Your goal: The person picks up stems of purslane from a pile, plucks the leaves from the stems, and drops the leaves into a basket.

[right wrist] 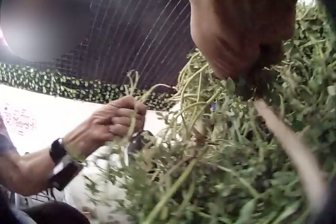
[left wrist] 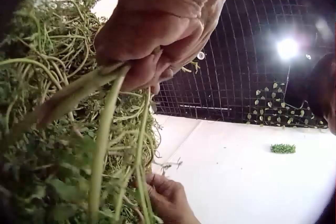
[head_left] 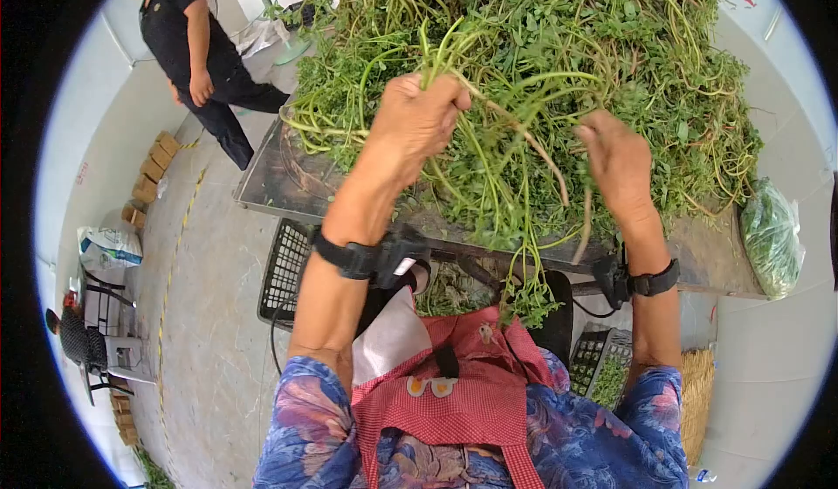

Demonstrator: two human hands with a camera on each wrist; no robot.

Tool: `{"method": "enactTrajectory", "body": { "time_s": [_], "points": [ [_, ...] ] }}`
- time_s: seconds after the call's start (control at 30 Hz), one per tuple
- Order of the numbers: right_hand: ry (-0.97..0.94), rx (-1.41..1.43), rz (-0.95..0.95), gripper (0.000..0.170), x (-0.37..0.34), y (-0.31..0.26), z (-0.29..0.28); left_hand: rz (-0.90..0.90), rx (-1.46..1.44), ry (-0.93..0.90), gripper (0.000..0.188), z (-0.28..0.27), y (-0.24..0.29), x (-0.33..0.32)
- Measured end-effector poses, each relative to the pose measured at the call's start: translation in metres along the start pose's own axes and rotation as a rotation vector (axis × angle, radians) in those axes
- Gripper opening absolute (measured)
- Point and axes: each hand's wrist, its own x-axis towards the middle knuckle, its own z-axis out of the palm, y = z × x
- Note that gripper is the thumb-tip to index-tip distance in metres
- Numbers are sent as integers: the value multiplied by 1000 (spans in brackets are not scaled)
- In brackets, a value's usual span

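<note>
Fist: the left hand (head_left: 419, 118) is curling firmly round a bunch of stems (head_left: 439, 59), short ends sticking out on one side and leafy lengths trailing from the other.
Pinch: the right hand (head_left: 620, 164) is blurring in the head view, its thumb and fingers bent together; it seems to be pinching a brown stem (head_left: 583, 231), though the exact contact is staying hidden.
Stems: the bunch is hanging in front of the heap of greens (head_left: 646, 79), with a long brownish stem (head_left: 546, 157) slanting across it; the work looks to be picking stems apart.
Handling: a firm hold near the ends should be serving best, the right fingertips taking one stem at a time and pulling along its length, since sideways tugs could be snapping or snarling it.
Sprigs: leafy tips (head_left: 528, 297) are dangling past the table (head_left: 275, 179) towards the apron (head_left: 463, 402); lifting them clear would be lessening snags.
Edges: a black crate (head_left: 284, 266) is standing below, and a plastic bag (head_left: 772, 236) of greens is resting by the table's right end.
</note>
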Motion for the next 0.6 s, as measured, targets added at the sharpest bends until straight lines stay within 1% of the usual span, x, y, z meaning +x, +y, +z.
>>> {"method": "enactTrajectory", "body": {
  "time_s": [0.03, 0.07, 0.1, 0.13, 0.17, 0.23, 0.27, 0.3, 0.37, 0.5, 0.53, 0.57, 0.6],
  "points": [
    [-2, -1, -1, 17, -2, 12, -1, -16, -75, -66, 19, -4, 9, -5],
    [-69, -51, 76, 18, -3, 23, -1, -33, -150, -129, 19, -7, 14, -10],
    [-132, -101, 154, 20, -1, 25, -4, -31, -149, -127, 19, -7, 14, -12],
    [-87, -126, 130, 20, -1, 24, -7, -41, -169, -132, 19, -8, 14, -14],
    [-86, -124, 128, 20, -2, 21, -12, -53, -190, -136, 19, -8, 14, -14],
    [-2, 371, 269, 18, 2, -5, -26, -47, -237, -157, 20, -7, 10, -16],
    [19, 617, 184, 16, 3, -9, -23, -73, -269, -156, 20, -4, 11, -17],
    [19, 617, 183, 16, 3, -19, -22, -97, -299, -155, 20, -3, 13, -18],
    [-187, 822, 124, 16, 6, -42, -24, -105, -312, -169, 20, -2, 16, -21],
    [-180, 758, 62, 19, 8, -65, -5, -117, -339, -186, 22, 3, 15, -25],
    [-279, 905, 172, 22, 8, -69, -3, -131, -390, -223, 23, 2, 13, -25],
    [-378, 1050, 283, 25, 9, -72, -1, -129, -391, -222, 23, 1, 12, -26],
    [-469, 1190, 358, 28, 10, -74, 1, -140, -439, -240, 23, 2, 12, -27]
  ]
}}
